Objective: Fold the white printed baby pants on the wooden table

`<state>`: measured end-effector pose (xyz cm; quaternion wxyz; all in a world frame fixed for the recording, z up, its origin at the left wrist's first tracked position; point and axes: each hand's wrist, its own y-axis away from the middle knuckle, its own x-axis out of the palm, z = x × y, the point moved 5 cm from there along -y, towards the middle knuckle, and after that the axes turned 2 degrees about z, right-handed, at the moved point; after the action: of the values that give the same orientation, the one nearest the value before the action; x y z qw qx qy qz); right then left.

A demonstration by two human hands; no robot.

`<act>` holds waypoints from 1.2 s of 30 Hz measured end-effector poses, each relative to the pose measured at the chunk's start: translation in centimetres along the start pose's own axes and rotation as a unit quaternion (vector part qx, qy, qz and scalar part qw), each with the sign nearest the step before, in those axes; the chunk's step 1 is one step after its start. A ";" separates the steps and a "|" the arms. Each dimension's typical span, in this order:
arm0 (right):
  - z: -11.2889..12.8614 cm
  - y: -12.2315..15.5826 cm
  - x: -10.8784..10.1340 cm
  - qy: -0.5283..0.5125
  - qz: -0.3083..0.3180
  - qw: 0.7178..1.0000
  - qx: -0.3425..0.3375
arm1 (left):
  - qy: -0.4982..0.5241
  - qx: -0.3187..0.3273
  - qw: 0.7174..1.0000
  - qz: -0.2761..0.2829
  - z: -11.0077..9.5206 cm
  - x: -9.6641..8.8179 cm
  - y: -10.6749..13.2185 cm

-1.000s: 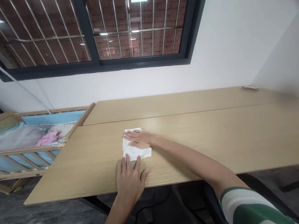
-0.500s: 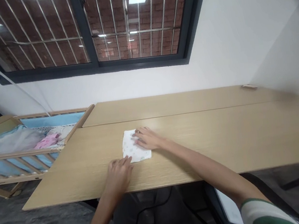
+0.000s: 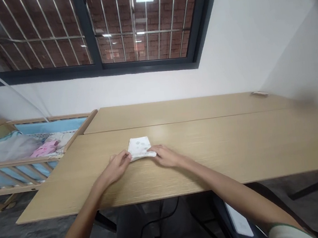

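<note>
A small white cloth with a faint print lies on the wooden table, its near edge lifted and folded over. My left hand pinches the cloth's near left corner between thumb and fingers. On the other side, my right hand has its fingers closed on the near right corner. Between the two hands the folded edge runs as a thick strip. The cloth's far part rests flat on the tabletop.
A wooden crib with blue lining, pale bedding and a pink cloth stands left of the table. Behind the table is a white wall under a barred window. A small flat object lies at the back right. Below hangs a black cable.
Both hands have moved from lying on the flat cloth to gripping its near corners. The cloth's near edge is now folded up away from me, so the cloth looks shorter.
</note>
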<state>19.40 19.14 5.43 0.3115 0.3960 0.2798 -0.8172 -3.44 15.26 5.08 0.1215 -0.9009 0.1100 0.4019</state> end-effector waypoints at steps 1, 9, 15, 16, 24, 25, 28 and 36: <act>-0.3 -0.5 -0.2 -0.022 -0.010 1.000 0.010 | 0.033 0.002 0.999 0.016 0.3 -0.2 -0.3; -4.5 -4.2 -1.1 -0.084 -0.108 0.983 0.125 | 0.082 -0.025 0.995 -0.045 2.3 -0.3 -4.4; -7.7 -5.6 -0.2 -0.098 -0.169 0.959 0.205 | 0.012 -0.121 0.984 -0.129 4.8 0.7 -7.3; -8.0 -5.5 -0.1 -0.095 -0.179 0.953 0.224 | 0.003 -0.131 0.982 -0.135 5.1 0.8 -7.5; -3.1 -6.1 0.0 0.119 -0.198 0.970 0.070 | -0.074 -0.027 0.977 -0.198 1.5 1.9 -7.7; -2.4 -6.4 0.7 0.142 -0.158 0.977 0.029 | -0.093 0.003 0.982 -0.167 0.7 2.7 -8.0; -2.1 -7.0 2.8 0.174 -0.044 0.984 0.010 | -0.154 0.037 0.985 -0.069 0.0 5.3 -9.0; -4.3 -5.9 2.4 0.171 0.023 0.984 0.046 | -0.205 0.000 0.978 -0.029 3.6 6.1 -8.1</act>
<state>15.89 25.28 2.42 0.2590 0.5504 0.2820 -0.7419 0.44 23.39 -0.83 0.1531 -0.8022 0.0566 0.5743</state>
